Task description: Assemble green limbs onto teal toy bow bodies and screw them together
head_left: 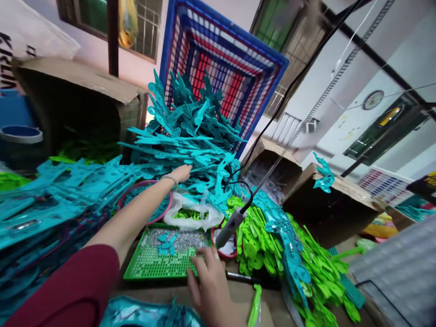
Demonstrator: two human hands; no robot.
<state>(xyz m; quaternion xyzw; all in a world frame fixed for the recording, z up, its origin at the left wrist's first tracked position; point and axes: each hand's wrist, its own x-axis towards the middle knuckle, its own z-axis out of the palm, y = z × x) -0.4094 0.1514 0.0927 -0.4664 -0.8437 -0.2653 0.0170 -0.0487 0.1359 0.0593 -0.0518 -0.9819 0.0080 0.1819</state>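
My left hand [181, 173] stretches forward to the heap of flat teal plastic parts [190, 141], its fingers closed on the edge of a teal part at the front. My right hand [213, 281] hovers at the near right corner of a green perforated tray [143, 268], fingers apart and holding nothing. Small silver screws [194, 238] and a few little teal pieces [166, 244] lie in that tray. A grey electric screwdriver [231, 227] hangs on a coiled spring and cord just above my right fingers.
Left are stacked teal parts [68, 195] and a pink-rimmed bowl [169, 204]. A white plastic bag [177, 220] holds green pieces. Lime-green parts [259, 240] pile up right. A blue-and-red crate [231, 32] is tipped behind the heap. Cardboard boxes [85, 77] stand around.
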